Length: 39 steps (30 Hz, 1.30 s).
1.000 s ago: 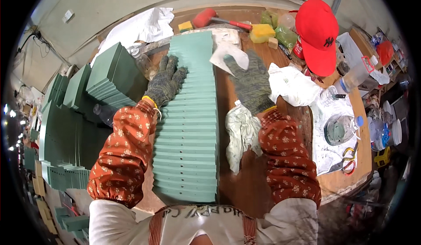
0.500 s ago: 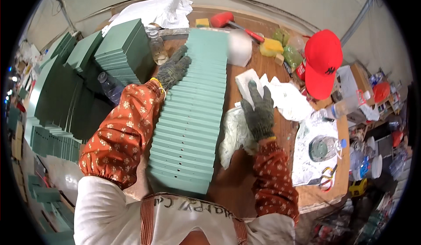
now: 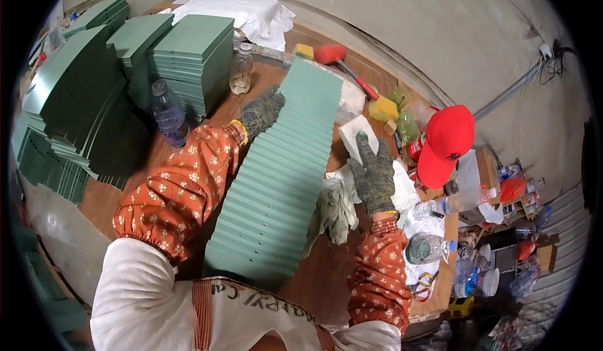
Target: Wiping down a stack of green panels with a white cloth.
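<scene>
A long row of overlapping green panels lies fanned out in front of me, with small dark holes along its lower part. My left hand, in a dark knit glove, rests against the row's upper left edge, fingers extended and holding nothing. Right of the row, my right hand, gloved alike, grips a white sponge-like block, its fingers lying over the block's right side. Beside that hand a crumpled pale cloth touches the table.
Green panel stacks stand at the left, near a plastic bottle and a glass jar. A red mallet, yellow sponge and red cap lie along the far right. A round clear container sits near the table's right edge.
The whole view has turned and shifted, bringing more of the left stacks into sight. My left hand stays at the panels' left edge. My right hand still holds the white block, now closer to the yellow sponge.
</scene>
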{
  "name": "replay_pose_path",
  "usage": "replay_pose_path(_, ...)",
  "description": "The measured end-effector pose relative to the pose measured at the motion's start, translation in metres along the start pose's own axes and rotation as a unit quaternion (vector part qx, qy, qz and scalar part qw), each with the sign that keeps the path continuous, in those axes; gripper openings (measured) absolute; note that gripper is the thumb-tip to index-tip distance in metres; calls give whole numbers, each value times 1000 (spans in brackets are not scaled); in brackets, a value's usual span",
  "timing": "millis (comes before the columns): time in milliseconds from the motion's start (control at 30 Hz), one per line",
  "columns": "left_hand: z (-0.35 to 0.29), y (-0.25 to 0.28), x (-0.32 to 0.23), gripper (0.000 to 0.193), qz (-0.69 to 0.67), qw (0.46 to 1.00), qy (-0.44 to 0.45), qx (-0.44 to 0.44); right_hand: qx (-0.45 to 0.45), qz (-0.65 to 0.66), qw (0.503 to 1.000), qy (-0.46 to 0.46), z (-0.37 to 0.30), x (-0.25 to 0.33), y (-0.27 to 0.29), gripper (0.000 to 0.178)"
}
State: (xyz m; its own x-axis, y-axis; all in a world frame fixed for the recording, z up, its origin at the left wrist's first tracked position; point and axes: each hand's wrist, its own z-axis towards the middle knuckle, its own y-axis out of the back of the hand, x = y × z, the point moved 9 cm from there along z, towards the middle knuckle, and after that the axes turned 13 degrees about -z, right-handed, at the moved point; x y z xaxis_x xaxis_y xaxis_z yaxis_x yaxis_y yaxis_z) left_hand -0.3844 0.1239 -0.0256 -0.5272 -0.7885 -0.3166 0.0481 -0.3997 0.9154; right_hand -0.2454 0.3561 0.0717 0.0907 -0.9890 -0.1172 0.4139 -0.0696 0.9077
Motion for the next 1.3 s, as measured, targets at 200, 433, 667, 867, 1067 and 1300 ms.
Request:
replay_pose_path(200,-16,-14,44,31,-280,947,39,-151,22,0,986,164,68,69,-10,51)
replay_pose_path(433,-10,18,14,25,-177,971,9,-159,98,-93,985,104,73,47,-16,54)
replay_pose_path(667,-16,-2,4,32,-194,978,82,6,0,-34,988,154,-10,96,26,51)
replay_pose_path(867,-81,-11,42,34,-165,979,-35,-117,65,180,981,-39,-39,40,22,49)
replay_pose_path(1067,-190,33,-16,39,-519,834,135,-130,6,23,996,82,-67,101,42,45)
replay_pose_path(1300,-281,29,-35,49,-692,699,117,-138,-25,49,987,151,-100,122,78,47)
